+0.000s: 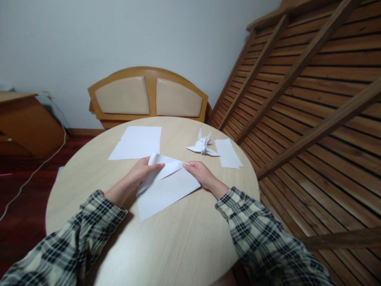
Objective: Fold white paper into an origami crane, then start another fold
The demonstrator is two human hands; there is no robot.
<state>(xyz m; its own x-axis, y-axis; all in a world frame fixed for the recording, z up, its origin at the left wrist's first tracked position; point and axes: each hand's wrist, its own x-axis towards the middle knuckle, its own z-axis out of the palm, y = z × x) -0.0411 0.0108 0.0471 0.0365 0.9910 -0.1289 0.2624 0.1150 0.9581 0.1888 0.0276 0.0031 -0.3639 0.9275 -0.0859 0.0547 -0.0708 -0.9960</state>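
Note:
Between my hands is a white sheet of paper, its far part folded over toward me in a slanting flap. My left hand grips the folded part at the left, thumb on top and fingers hidden behind the paper. At the right end of the fold, my right hand pinches the paper with thumb and forefinger. The sheet's near corner points down toward the tabletop. Beyond my right hand a folded white paper crane stands with its wings spread.
A round pale wooden table carries a stack of white paper at far left and narrow paper strips at right. Behind it rises a padded headboard. Wooden slats lean on the right. A white cable crosses the floor at left.

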